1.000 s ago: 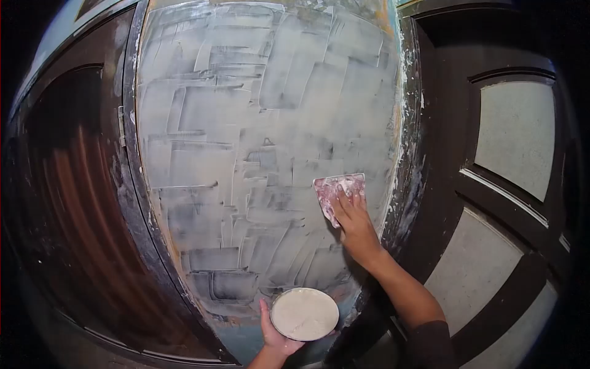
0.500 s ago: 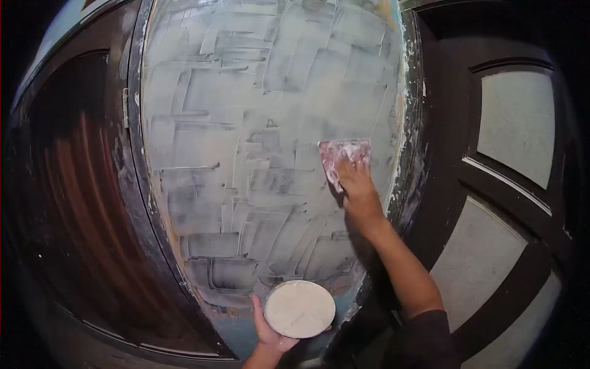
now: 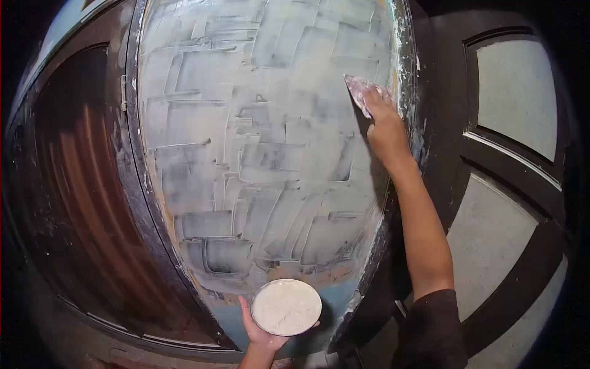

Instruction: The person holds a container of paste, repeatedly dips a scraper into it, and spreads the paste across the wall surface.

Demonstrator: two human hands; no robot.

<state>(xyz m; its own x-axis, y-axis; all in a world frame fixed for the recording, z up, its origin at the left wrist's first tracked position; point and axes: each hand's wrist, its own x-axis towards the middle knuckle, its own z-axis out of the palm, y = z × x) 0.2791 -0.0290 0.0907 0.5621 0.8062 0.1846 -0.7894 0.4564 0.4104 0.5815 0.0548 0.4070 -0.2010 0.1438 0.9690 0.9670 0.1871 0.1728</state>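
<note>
My right hand (image 3: 388, 132) grips a pinkish-red putty scraper (image 3: 361, 93) smeared with white paste. Its blade is at the upper right of the wall (image 3: 270, 117), tilted, with one corner pointing up and left. Streaky grey-white putty covers most of that wall in overlapping strokes and ridges. Low in the view, my left hand (image 3: 261, 335) supports a round container (image 3: 286, 307) of off-white putty from beneath, thumb along its left side and a fingertip showing at its right. The putty's surface looks fairly level, with a faint crease.
A dark brown wooden door (image 3: 80, 160) with a reddish panel stands left of the wall. On the right is another dark door with pale panels (image 3: 516, 92). Paint-spattered frame edges (image 3: 402, 55) border the wall. Bluish paint (image 3: 295, 344) shows at its bottom.
My right hand has swept the scraper up and to the right, turning it more edge-on. A stroke mark now shows below it. The container has shifted slightly left in the view.
</note>
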